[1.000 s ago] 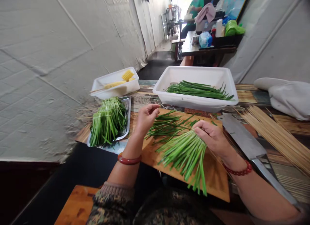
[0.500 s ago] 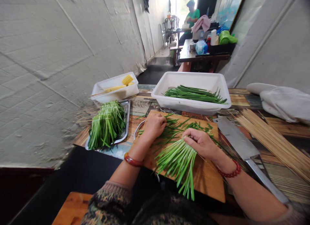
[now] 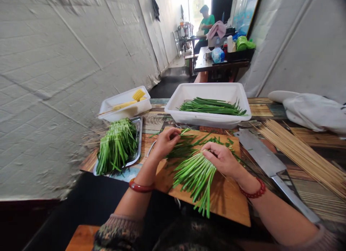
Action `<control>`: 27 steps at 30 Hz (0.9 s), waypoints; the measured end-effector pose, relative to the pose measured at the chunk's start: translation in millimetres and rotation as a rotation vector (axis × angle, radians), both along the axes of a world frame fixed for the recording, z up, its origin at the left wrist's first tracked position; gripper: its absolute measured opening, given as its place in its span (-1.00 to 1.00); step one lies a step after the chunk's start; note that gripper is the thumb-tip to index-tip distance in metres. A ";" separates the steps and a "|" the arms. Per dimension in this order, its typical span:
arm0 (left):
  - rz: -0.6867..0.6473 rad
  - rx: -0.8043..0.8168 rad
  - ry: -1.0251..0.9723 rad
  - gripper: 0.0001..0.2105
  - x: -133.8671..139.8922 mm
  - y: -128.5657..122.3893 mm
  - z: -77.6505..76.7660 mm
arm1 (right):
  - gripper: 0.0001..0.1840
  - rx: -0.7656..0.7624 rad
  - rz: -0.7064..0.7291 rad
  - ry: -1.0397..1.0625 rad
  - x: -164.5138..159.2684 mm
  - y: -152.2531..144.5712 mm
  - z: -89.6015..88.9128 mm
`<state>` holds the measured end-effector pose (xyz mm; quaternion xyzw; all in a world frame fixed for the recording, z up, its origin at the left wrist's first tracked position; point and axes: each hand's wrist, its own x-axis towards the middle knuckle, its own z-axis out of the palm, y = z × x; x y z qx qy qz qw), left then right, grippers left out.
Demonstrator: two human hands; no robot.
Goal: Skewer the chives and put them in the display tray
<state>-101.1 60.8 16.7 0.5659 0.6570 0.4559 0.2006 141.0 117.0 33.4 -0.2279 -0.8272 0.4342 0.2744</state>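
A bunch of chives [image 3: 194,177] fans out over the cutting board [image 3: 232,204], its pale ends gathered in my right hand [image 3: 221,159], whose fingers and thumb are closed around them. My left hand [image 3: 167,141] is at the board's far left edge, fingers curled and thumb near the forefinger with a small gap between; I cannot tell whether they grip a strand of the loose chives [image 3: 183,146] beside them.

The board rests at the near edge of a table [image 3: 152,116] patterned like mismatched planks, patched in brown, grey and blue. On its left I have a metal tray [image 3: 140,135] heaped with green bundles [image 3: 116,146]; beyond that stands a small white tub [image 3: 137,109] with yellow pieces [image 3: 138,95]. A larger white tub [image 3: 205,119], behind the board, holds long dark-green stalks [image 3: 211,106]. A cleaver [image 3: 261,150] lies flat to the right, between the board and a spread of wooden skewers [image 3: 302,153], with a white cloth [image 3: 316,110] behind them.

The narrow room runs back between a creased, pale left wall [image 3: 54,99] and a pale right wall [image 3: 297,45] toward a bright opening. Before that light, a person in a green shirt [image 3: 207,24] sits beyond a second table [image 3: 202,60] crowded with a pink cloth [image 3: 217,29], packages and green items [image 3: 243,44].
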 end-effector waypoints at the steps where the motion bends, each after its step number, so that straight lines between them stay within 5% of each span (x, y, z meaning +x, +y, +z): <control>1: -0.011 0.002 -0.027 -0.90 0.4 0.0 1.1 | -0.80 -0.009 -0.020 0.002 -0.5 0.1 1.1; 13: -0.175 -0.050 -0.304 -0.84 36.2 14.0 18.0 | -0.72 -0.090 -0.189 -0.004 -2.7 4.9 -4.6; 19: -0.193 -0.061 -0.421 -0.85 45.8 14.5 11.8 | -0.74 -0.061 -0.279 0.017 -4.4 9.1 -4.2; 27: -0.168 -0.056 -0.366 -0.85 49.1 12.5 7.8 | -0.75 -0.107 -0.230 0.024 -7.0 6.9 -6.7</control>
